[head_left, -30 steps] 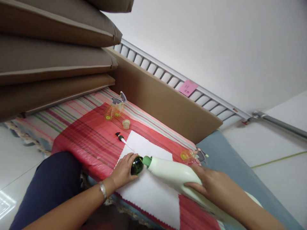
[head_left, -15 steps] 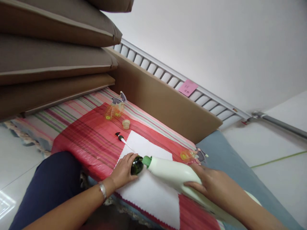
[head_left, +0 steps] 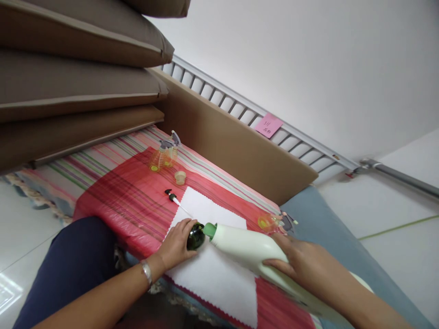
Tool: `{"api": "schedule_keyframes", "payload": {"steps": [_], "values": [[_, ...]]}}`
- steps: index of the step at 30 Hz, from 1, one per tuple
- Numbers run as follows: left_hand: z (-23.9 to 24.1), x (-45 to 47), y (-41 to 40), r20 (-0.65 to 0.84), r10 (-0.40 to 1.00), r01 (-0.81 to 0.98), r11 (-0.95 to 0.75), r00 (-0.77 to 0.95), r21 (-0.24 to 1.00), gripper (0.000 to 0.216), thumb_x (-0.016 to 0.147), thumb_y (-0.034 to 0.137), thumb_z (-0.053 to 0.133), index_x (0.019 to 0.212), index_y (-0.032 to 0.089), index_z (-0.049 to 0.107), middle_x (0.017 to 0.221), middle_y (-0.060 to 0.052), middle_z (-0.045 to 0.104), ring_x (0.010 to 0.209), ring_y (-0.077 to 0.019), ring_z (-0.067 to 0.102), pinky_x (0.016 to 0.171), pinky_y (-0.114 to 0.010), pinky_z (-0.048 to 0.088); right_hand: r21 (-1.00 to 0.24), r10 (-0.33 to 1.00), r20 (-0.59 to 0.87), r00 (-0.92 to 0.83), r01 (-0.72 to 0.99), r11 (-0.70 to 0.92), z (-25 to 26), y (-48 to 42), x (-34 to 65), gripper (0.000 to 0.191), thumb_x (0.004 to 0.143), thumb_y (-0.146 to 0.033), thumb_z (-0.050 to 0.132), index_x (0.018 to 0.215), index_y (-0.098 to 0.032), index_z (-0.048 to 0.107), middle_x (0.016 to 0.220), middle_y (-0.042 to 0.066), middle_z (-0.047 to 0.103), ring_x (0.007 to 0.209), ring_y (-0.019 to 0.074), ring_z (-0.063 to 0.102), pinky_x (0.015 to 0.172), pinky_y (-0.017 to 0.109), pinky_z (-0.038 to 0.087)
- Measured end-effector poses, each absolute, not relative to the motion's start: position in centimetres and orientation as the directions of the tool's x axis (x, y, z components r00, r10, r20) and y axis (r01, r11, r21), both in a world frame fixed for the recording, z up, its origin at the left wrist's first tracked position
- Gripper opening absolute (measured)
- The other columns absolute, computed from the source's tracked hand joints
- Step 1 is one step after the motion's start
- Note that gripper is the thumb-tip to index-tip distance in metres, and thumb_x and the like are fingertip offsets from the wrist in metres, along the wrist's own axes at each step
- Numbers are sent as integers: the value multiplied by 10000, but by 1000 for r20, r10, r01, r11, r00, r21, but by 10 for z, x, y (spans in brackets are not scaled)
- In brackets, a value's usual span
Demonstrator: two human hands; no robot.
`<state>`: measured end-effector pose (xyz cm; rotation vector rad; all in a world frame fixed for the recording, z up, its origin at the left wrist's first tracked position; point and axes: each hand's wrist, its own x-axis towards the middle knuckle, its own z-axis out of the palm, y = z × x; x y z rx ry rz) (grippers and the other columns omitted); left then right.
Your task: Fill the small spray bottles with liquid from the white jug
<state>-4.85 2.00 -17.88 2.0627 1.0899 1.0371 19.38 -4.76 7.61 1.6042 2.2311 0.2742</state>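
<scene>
My left hand (head_left: 178, 242) is wrapped round a dark green bottle (head_left: 196, 236) that stands on a white cloth with zigzag edges (head_left: 226, 274). In my right hand (head_left: 291, 256) is a large pale green bottle (head_left: 245, 244), tipped over to the left. Its green spout (head_left: 210, 231) meets the mouth of the dark bottle; any liquid passing between them is too small to make out. A black pump head with a white tube (head_left: 173, 197) lies at the cloth's upper left edge. Beyond it sits a small cream-coloured cap (head_left: 180, 177).
Clear yellowish spray bottles with grey trigger heads (head_left: 161, 157) stand at the far left of the red sheet (head_left: 120, 196). Another spray bottle (head_left: 269, 222) is right of the cloth. Stacked brown cushions (head_left: 82, 87), a brown board (head_left: 233, 146) and a white radiator (head_left: 219, 96) border the surface.
</scene>
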Motion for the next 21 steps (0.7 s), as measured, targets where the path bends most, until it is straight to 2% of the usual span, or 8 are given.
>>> {"api": "schedule_keyframes", "payload": {"steps": [21], "values": [[-181, -47, 21, 382, 857, 394, -502, 345, 770, 867, 580, 211, 765, 1337, 262, 347, 1327, -113, 462, 1212, -309, 450, 1007, -486, 399, 385, 938, -204, -282, 857, 341, 74, -47, 199, 277, 876, -492, 522, 928, -220, 521, 764, 57, 713, 664, 305, 690, 540, 380, 503]]}}
